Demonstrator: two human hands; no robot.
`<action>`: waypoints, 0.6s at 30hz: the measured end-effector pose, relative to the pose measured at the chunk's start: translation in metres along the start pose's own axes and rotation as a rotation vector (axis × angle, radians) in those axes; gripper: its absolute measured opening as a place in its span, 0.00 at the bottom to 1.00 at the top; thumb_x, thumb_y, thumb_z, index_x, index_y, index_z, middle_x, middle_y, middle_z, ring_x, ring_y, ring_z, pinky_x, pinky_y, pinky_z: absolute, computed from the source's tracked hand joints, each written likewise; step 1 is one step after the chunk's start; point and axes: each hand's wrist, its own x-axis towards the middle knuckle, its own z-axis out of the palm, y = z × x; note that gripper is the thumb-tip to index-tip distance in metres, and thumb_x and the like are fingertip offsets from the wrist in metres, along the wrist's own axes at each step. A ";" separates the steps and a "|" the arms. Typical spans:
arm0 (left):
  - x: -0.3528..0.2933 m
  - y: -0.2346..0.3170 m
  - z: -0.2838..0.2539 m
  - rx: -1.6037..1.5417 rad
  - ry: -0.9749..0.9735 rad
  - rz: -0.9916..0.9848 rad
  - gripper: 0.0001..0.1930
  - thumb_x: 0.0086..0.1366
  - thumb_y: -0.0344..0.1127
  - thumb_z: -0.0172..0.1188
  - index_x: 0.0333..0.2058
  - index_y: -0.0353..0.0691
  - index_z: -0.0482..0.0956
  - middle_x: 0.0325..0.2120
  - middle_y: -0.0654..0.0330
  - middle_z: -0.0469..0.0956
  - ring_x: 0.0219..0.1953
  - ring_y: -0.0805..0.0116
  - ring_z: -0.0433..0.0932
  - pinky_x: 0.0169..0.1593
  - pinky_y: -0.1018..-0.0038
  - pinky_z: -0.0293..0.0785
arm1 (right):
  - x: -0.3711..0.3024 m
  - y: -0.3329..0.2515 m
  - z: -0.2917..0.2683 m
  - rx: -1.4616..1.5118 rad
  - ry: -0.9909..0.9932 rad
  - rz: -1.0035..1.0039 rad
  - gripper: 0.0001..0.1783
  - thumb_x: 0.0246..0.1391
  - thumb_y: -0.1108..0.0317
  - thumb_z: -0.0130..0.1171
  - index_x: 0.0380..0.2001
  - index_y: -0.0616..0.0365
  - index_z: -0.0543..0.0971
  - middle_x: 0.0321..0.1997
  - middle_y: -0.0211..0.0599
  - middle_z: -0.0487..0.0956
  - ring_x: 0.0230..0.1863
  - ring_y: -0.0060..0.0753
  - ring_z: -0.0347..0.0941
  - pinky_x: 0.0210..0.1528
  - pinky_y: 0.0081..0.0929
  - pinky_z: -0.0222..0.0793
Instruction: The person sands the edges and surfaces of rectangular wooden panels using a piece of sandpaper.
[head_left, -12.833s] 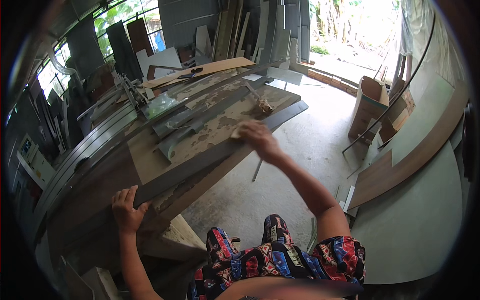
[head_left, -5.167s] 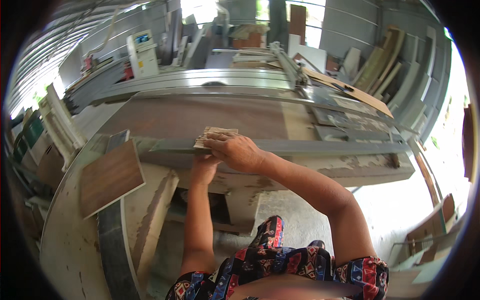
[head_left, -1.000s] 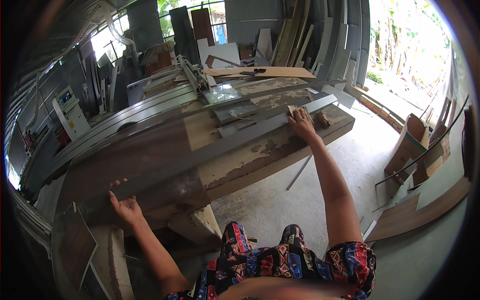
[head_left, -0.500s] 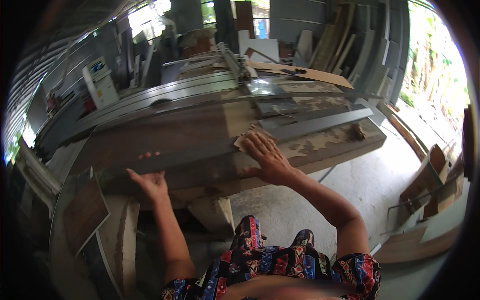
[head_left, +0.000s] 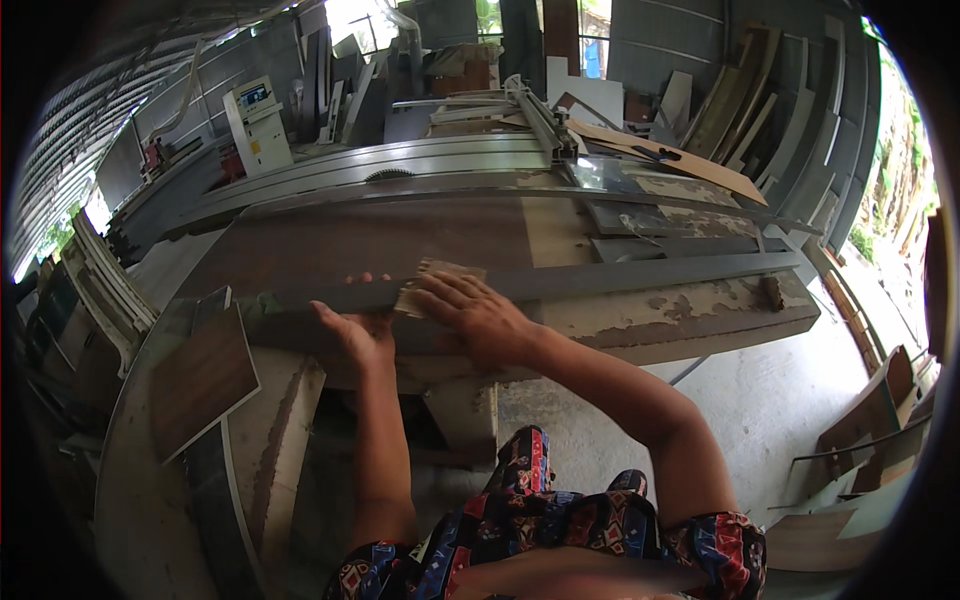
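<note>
A long, narrow grey board (head_left: 640, 275) lies across the worktable, running from the left to the far right. My left hand (head_left: 362, 335) grips it near its left part, with the thumb up on the near side and fingertips showing past the far edge. Under my right hand (head_left: 478, 320) is a folded, tan piece of sandpaper (head_left: 452, 269), pressed onto the board's top face. The fingers of that hand lie nearly flat over the paper, close to my left hand. The left hand's palm is partly hidden behind the board.
A table saw's blade (head_left: 390, 175) stands up behind the worktable (head_left: 690, 318), whose coating is peeling. A brown panel (head_left: 205, 380) leans at the left. Boards (head_left: 755, 95) stand along the back wall, and a white control cabinet (head_left: 260, 125) is at the back left.
My right hand has slid left along the board with the sandpaper, nearer my left hand. The left hand keeps its grip. The whole view has shifted, so the scene sits farther right.
</note>
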 end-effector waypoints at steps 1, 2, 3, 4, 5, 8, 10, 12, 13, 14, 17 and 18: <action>0.000 -0.001 0.001 0.020 0.079 0.000 0.38 0.58 0.75 0.40 0.50 0.46 0.66 0.43 0.60 0.74 0.45 0.56 0.76 0.44 0.63 0.73 | -0.009 0.004 -0.005 -0.019 -0.016 0.006 0.36 0.53 0.56 0.56 0.64 0.55 0.59 0.70 0.47 0.53 0.71 0.47 0.46 0.70 0.44 0.43; -0.001 -0.001 0.001 0.022 0.056 0.016 0.38 0.58 0.75 0.40 0.50 0.46 0.66 0.43 0.60 0.74 0.45 0.56 0.76 0.44 0.63 0.73 | -0.020 0.007 -0.011 -0.065 0.000 0.004 0.35 0.53 0.58 0.56 0.63 0.54 0.60 0.69 0.46 0.55 0.71 0.47 0.47 0.70 0.44 0.45; -0.002 0.000 0.002 0.036 0.044 0.006 0.38 0.59 0.74 0.40 0.49 0.45 0.67 0.43 0.60 0.75 0.46 0.54 0.76 0.45 0.62 0.74 | -0.032 0.011 -0.018 -0.098 0.001 -0.001 0.34 0.53 0.60 0.57 0.63 0.54 0.61 0.68 0.45 0.56 0.70 0.47 0.49 0.69 0.44 0.46; -0.002 0.001 0.003 0.060 0.067 0.007 0.38 0.59 0.74 0.40 0.49 0.44 0.68 0.43 0.59 0.76 0.47 0.53 0.75 0.47 0.60 0.74 | -0.046 0.016 -0.029 -0.107 0.020 0.034 0.34 0.52 0.62 0.58 0.62 0.53 0.61 0.68 0.44 0.58 0.69 0.47 0.51 0.69 0.44 0.48; -0.003 0.002 0.004 0.052 0.042 0.013 0.38 0.59 0.74 0.40 0.49 0.44 0.68 0.43 0.59 0.76 0.47 0.53 0.75 0.47 0.60 0.74 | -0.059 0.019 -0.041 -0.107 0.006 0.065 0.34 0.51 0.63 0.59 0.62 0.53 0.62 0.67 0.44 0.59 0.68 0.47 0.52 0.68 0.44 0.50; -0.006 0.003 0.006 0.061 -0.007 -0.024 0.40 0.58 0.77 0.34 0.51 0.46 0.67 0.46 0.60 0.74 0.49 0.54 0.74 0.46 0.60 0.74 | -0.078 0.023 -0.062 -0.077 -0.024 0.134 0.35 0.50 0.64 0.60 0.61 0.53 0.63 0.66 0.44 0.60 0.68 0.47 0.53 0.68 0.43 0.51; -0.006 0.001 0.006 0.040 -0.029 -0.018 0.41 0.57 0.77 0.34 0.52 0.46 0.65 0.48 0.59 0.73 0.50 0.53 0.74 0.46 0.59 0.74 | -0.072 0.020 -0.063 -0.066 -0.027 0.132 0.35 0.48 0.66 0.61 0.61 0.54 0.64 0.66 0.45 0.60 0.68 0.48 0.53 0.68 0.42 0.50; -0.005 0.000 0.005 0.033 -0.003 -0.019 0.46 0.55 0.80 0.31 0.55 0.45 0.62 0.52 0.56 0.70 0.52 0.52 0.73 0.46 0.59 0.74 | -0.054 0.017 -0.057 -0.001 -0.056 0.109 0.35 0.48 0.67 0.60 0.61 0.55 0.64 0.67 0.46 0.59 0.69 0.48 0.52 0.68 0.42 0.49; -0.005 -0.001 0.003 0.034 -0.008 -0.010 0.48 0.54 0.81 0.31 0.57 0.44 0.60 0.53 0.56 0.70 0.52 0.51 0.72 0.46 0.58 0.74 | -0.040 0.015 -0.051 0.005 -0.053 0.089 0.35 0.48 0.67 0.60 0.61 0.55 0.64 0.67 0.46 0.59 0.69 0.48 0.52 0.68 0.42 0.49; -0.005 -0.002 0.001 0.022 -0.038 -0.016 0.49 0.53 0.81 0.30 0.58 0.44 0.59 0.54 0.56 0.68 0.53 0.53 0.72 0.47 0.59 0.74 | -0.025 0.013 -0.042 0.022 -0.070 0.027 0.34 0.50 0.63 0.58 0.61 0.55 0.63 0.67 0.46 0.59 0.69 0.48 0.52 0.68 0.42 0.49; -0.004 -0.002 -0.006 -0.054 -0.097 0.013 0.51 0.53 0.81 0.30 0.60 0.43 0.57 0.56 0.56 0.66 0.55 0.58 0.70 0.50 0.62 0.73 | 0.029 0.006 -0.014 0.068 -0.094 -0.111 0.33 0.54 0.58 0.56 0.61 0.55 0.63 0.68 0.47 0.58 0.69 0.47 0.50 0.69 0.41 0.48; -0.003 -0.002 -0.007 -0.127 -0.081 -0.006 0.51 0.53 0.81 0.30 0.61 0.42 0.55 0.57 0.57 0.65 0.56 0.60 0.69 0.52 0.64 0.71 | 0.048 0.004 -0.005 0.138 -0.094 -0.168 0.30 0.55 0.58 0.54 0.61 0.55 0.64 0.68 0.46 0.58 0.69 0.47 0.50 0.69 0.40 0.48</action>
